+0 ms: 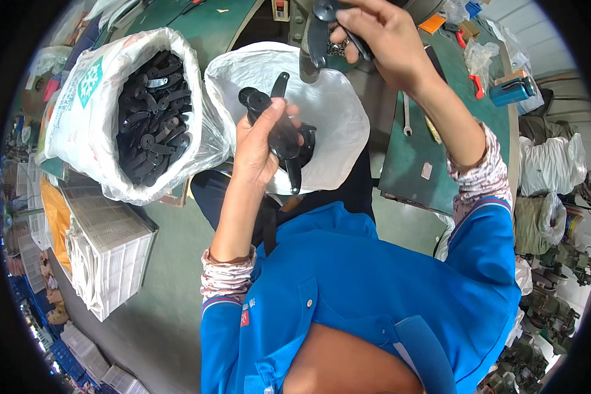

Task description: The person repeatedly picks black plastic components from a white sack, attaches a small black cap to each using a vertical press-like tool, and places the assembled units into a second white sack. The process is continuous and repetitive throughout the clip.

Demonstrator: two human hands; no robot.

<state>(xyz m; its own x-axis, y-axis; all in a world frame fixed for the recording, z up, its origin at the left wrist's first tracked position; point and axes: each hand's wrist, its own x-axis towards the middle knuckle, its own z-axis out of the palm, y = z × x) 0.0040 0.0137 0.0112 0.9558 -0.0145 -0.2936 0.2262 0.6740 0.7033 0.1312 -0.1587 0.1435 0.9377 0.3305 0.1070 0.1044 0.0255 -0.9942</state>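
My left hand (255, 148) is closed around several black plastic lever-like parts (284, 136), each with a round end and a flat arm. They are held above an open white bag (351, 134) in front of my lap, where more dark parts show partly behind the hand. Up at the right, my right hand (394, 46) grips a similar black lever part (318, 43) by a metal machine piece (308, 69). Its fingers partly hide what they hold. To the left, a white sack (88, 125) stands open, heaped with many black lever parts (152, 125).
A green bench (414, 164) on the right carries a wrench (407, 117), a blue cylindrical container (511, 92) and red-handled tools. White perforated crates (121, 262) stand at lower left. Another green bench top (210, 26) lies behind the sack.
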